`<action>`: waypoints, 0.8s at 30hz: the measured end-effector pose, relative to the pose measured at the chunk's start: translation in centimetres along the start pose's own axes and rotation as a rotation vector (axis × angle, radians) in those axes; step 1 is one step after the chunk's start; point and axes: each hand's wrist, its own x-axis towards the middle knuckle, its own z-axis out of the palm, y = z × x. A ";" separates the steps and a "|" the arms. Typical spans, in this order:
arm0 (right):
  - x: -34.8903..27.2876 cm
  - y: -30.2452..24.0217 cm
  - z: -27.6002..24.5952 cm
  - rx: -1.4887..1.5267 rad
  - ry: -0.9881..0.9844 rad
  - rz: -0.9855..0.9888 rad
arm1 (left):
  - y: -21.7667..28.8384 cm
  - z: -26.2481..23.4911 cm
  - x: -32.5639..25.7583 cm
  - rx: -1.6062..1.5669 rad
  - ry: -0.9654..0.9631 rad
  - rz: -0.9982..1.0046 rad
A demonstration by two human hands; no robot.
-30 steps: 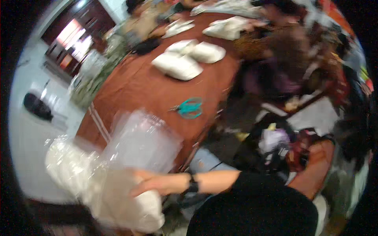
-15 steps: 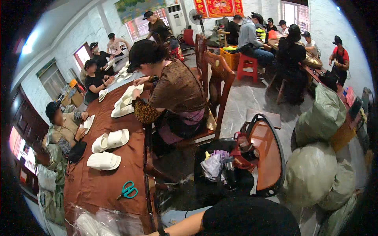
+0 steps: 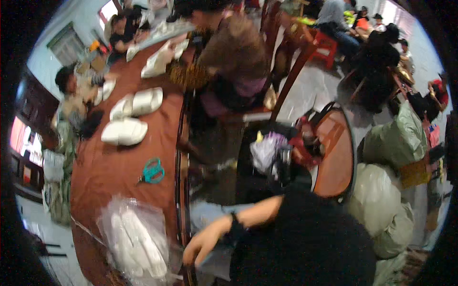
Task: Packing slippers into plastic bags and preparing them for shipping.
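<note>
My right hand (image 3: 206, 244), with a dark band at the wrist, hangs at the near edge of the brown-covered table. Its blurred fingers point down, somewhat apart, and I make out nothing between them. Close to the fingertips lies a clear plastic bag (image 3: 107, 221) with white slippers (image 3: 138, 243) inside; whether they touch is unclear. My left hand is out of the picture. Farther up the cloth rest teal-handled scissors (image 3: 153, 171). Beyond them is a white slipper (image 3: 125, 132), and behind it a pair of white slippers (image 3: 137, 105).
A co-worker in brown (image 3: 234, 52) handles white slippers along the table; another person (image 3: 76, 95) sits across. To the right are a black seat or tub holding a crumpled bag (image 3: 267, 152), a brown-and-black chair part (image 3: 334, 152) and large pale sacks (image 3: 374, 195).
My view has tilted downward, so the table and people sit higher. My right hand and the whole bagged slippers have come into sight. The scissors and loose slippers appear unmoved on the table.
</note>
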 end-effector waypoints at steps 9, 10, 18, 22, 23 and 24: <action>-28.5 6.8 -8.3 -0.464 1.237 0.941 | -1.8 5.1 -6.1 -0.068 0.127 0.140; -29.5 7.3 -8.1 -0.410 1.163 1.062 | -3.1 6.3 -6.6 -0.010 0.106 0.179; -26.3 13.6 -7.8 -0.740 0.600 1.391 | -3.1 10.8 -9.6 0.124 0.121 0.222; -28.2 20.9 -6.5 -0.962 0.659 1.761 | -3.6 11.8 -9.5 0.064 0.084 0.154; -27.4 20.6 -6.2 -1.036 0.550 1.759 | -3.9 11.7 -9.9 0.071 0.087 0.130; -27.0 20.3 -5.9 -1.109 0.448 1.757 | -4.0 11.5 -10.1 0.059 0.084 0.145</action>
